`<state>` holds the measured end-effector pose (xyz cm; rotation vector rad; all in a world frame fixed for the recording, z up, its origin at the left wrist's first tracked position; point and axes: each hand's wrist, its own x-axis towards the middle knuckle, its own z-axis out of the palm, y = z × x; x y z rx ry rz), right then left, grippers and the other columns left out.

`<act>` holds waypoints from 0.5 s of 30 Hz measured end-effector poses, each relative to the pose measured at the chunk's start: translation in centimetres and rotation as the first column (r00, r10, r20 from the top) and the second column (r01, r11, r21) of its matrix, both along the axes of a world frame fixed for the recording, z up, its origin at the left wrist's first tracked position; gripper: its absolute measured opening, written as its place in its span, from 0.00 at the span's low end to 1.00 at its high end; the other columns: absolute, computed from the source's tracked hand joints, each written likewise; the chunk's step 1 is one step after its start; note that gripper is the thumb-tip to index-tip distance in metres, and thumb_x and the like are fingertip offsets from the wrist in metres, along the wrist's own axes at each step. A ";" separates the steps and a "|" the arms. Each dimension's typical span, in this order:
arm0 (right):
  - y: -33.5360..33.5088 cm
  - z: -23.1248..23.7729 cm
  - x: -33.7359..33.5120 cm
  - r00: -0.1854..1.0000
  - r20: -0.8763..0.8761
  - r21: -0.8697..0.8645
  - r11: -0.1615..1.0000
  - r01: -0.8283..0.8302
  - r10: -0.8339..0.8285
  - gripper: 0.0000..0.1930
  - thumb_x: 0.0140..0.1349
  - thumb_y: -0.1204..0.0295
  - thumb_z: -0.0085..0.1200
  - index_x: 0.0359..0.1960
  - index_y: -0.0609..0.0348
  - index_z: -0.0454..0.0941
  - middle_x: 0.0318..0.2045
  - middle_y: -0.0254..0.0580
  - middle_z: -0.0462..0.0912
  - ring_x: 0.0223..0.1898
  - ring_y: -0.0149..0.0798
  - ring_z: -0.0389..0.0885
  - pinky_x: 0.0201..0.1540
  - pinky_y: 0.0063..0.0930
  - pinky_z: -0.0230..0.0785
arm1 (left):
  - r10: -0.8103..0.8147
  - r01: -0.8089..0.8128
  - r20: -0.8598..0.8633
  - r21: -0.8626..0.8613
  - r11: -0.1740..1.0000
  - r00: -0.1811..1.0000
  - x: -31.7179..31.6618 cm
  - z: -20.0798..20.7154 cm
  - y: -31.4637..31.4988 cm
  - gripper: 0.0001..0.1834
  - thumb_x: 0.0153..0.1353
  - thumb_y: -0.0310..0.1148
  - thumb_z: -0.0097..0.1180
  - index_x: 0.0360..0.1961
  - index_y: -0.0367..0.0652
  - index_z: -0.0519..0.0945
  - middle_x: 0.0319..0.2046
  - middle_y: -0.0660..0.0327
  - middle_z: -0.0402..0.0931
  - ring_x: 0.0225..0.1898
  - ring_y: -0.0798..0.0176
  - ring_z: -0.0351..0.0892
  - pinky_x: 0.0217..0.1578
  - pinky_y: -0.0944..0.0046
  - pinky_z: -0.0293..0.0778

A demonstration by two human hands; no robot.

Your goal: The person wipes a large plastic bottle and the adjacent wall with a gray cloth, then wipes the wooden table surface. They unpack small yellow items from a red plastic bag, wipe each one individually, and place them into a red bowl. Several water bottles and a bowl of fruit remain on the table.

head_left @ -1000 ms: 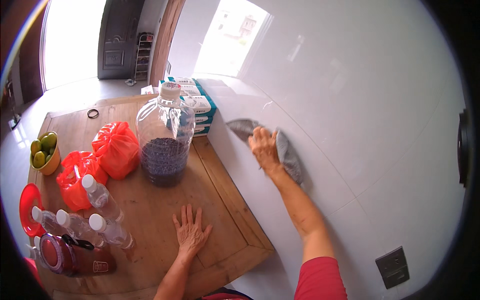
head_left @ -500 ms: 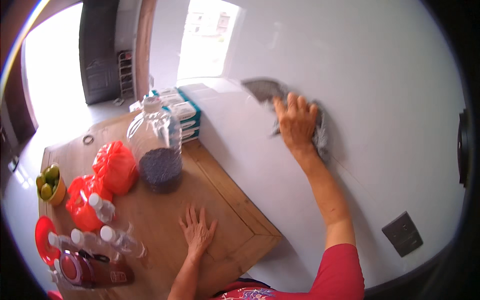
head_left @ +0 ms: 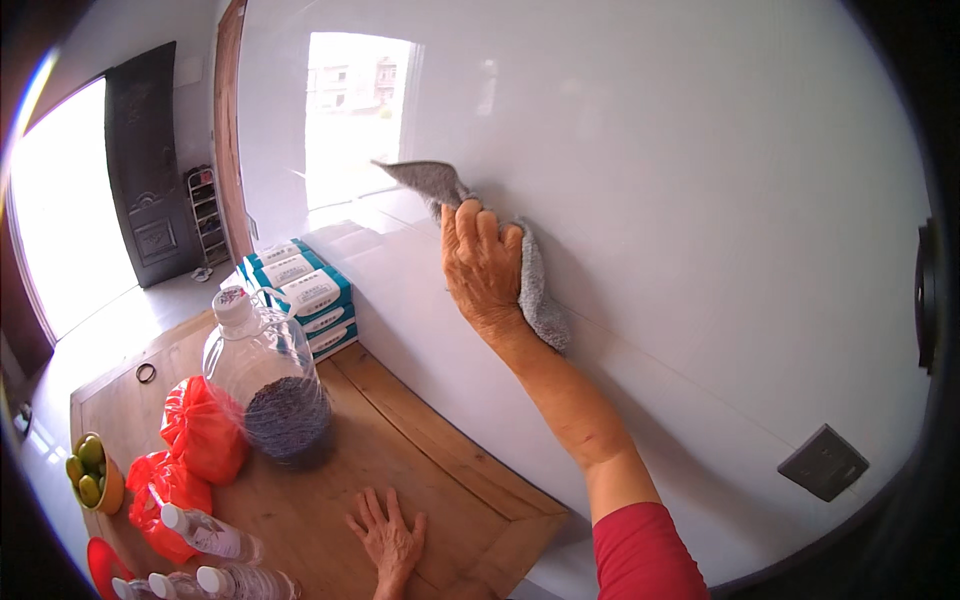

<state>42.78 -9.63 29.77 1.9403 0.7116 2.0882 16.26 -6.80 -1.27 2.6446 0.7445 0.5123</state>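
My right hand [head_left: 483,262] presses a grey cloth [head_left: 541,290] against the glossy white wall [head_left: 680,200]. One corner of the cloth sticks out to the left beyond my fingers, and the rest hangs down beside the wrist. My fingers are curled over it, hiding its middle. Flat on the wooden table [head_left: 440,500] rests my left hand [head_left: 388,532], fingers spread, holding nothing. Beyond that hand stands a large clear plastic jug [head_left: 288,415] with a white cap, partly filled with small dark grains.
Teal-and-white tissue packs [head_left: 305,295] are stacked against the wall. Red plastic bags [head_left: 203,430], a bowl of green fruit [head_left: 97,475] and several clear bottles [head_left: 215,533] occupy the table's left side. A dark socket plate [head_left: 823,462] is on the wall at lower right.
My right hand has slid the cloth leftward along the wall. The view has shifted, so the table things appear lower. My left hand stays flat on the table.
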 end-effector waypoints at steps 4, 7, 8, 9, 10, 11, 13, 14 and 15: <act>3.1 -4.6 1.9 0.998 -0.056 -0.077 0.997 -0.022 0.018 0.08 0.63 0.66 0.55 0.34 0.56 0.80 0.36 0.36 0.70 0.34 0.34 0.65 0.35 0.32 0.56 | 0.002 -0.003 -0.030 -0.039 0.999 1.000 0.0 0.0 0.0 0.39 0.53 0.53 0.59 0.63 0.44 0.65 0.68 0.47 0.50 0.71 0.44 0.42 0.65 0.34 0.36; 4.0 -8.5 1.8 0.989 -0.143 -0.182 0.982 -0.049 0.023 0.09 0.60 0.69 0.54 0.38 0.59 0.80 0.39 0.38 0.72 0.35 0.35 0.66 0.37 0.33 0.57 | 0.003 -0.004 -0.033 -0.037 0.999 0.999 0.2 0.0 -0.1 0.39 0.53 0.53 0.59 0.62 0.44 0.66 0.68 0.47 0.51 0.71 0.44 0.42 0.65 0.35 0.35; 4.0 -10.4 1.9 0.984 -0.175 -0.225 0.974 -0.021 -0.019 0.12 0.59 0.68 0.52 0.42 0.61 0.79 0.41 0.38 0.72 0.38 0.35 0.66 0.42 0.35 0.57 | -0.005 0.004 -0.032 -0.036 0.999 0.999 0.1 0.1 -0.1 0.39 0.54 0.53 0.59 0.62 0.44 0.66 0.67 0.47 0.51 0.71 0.44 0.42 0.65 0.35 0.35; 3.8 -12.5 2.2 0.976 -0.206 -0.270 0.963 0.015 -0.073 0.16 0.58 0.67 0.50 0.45 0.63 0.77 0.43 0.38 0.72 0.41 0.35 0.65 0.46 0.36 0.57 | -0.012 0.010 -0.027 -0.058 0.998 1.000 0.1 0.3 -0.1 0.38 0.53 0.53 0.59 0.62 0.44 0.66 0.67 0.47 0.51 0.71 0.44 0.42 0.65 0.35 0.35; 3.9 -14.2 2.6 0.970 -0.238 -0.276 0.961 -0.027 -0.041 0.16 0.58 0.69 0.48 0.45 0.65 0.76 0.41 0.39 0.72 0.41 0.36 0.65 0.48 0.36 0.57 | -0.018 0.016 -0.017 -0.081 0.997 1.000 0.1 0.6 -0.1 0.38 0.53 0.52 0.59 0.62 0.44 0.66 0.67 0.47 0.51 0.70 0.44 0.43 0.65 0.35 0.36; 4.4 -16.5 3.7 0.927 -0.336 -0.110 0.971 -0.213 0.165 0.14 0.53 0.74 0.52 0.41 0.65 0.77 0.38 0.38 0.72 0.37 0.36 0.67 0.40 0.33 0.59 | -0.031 0.030 -0.004 -0.104 0.994 1.000 0.2 0.9 -0.3 0.38 0.53 0.52 0.60 0.62 0.45 0.66 0.67 0.47 0.51 0.70 0.44 0.43 0.65 0.35 0.36; 4.5 -15.5 2.5 0.955 -0.268 -0.198 0.963 -0.181 0.124 0.12 0.54 0.74 0.53 0.39 0.64 0.78 0.36 0.37 0.72 0.36 0.36 0.68 0.39 0.33 0.59 | -0.001 -0.001 -0.023 -0.091 0.996 1.000 0.2 0.8 -0.1 0.38 0.53 0.51 0.60 0.62 0.44 0.67 0.67 0.46 0.52 0.70 0.43 0.44 0.65 0.35 0.36; 3.5 -14.4 2.0 0.957 -0.259 -0.174 0.968 -0.180 0.132 0.11 0.54 0.74 0.53 0.39 0.63 0.78 0.36 0.37 0.72 0.36 0.36 0.68 0.39 0.33 0.59 | 0.004 -0.007 -0.033 -0.083 0.997 0.999 0.1 0.7 -0.1 0.38 0.53 0.51 0.60 0.61 0.44 0.67 0.67 0.46 0.52 0.70 0.43 0.44 0.65 0.35 0.36; 2.9 -12.7 1.3 0.958 -0.248 -0.148 0.971 -0.186 0.145 0.10 0.55 0.73 0.53 0.38 0.63 0.78 0.36 0.37 0.72 0.35 0.36 0.68 0.39 0.33 0.59 | 0.000 -0.001 -0.009 -0.074 0.997 1.000 0.0 0.5 -0.1 0.38 0.52 0.50 0.61 0.61 0.43 0.67 0.67 0.45 0.52 0.70 0.43 0.44 0.65 0.35 0.37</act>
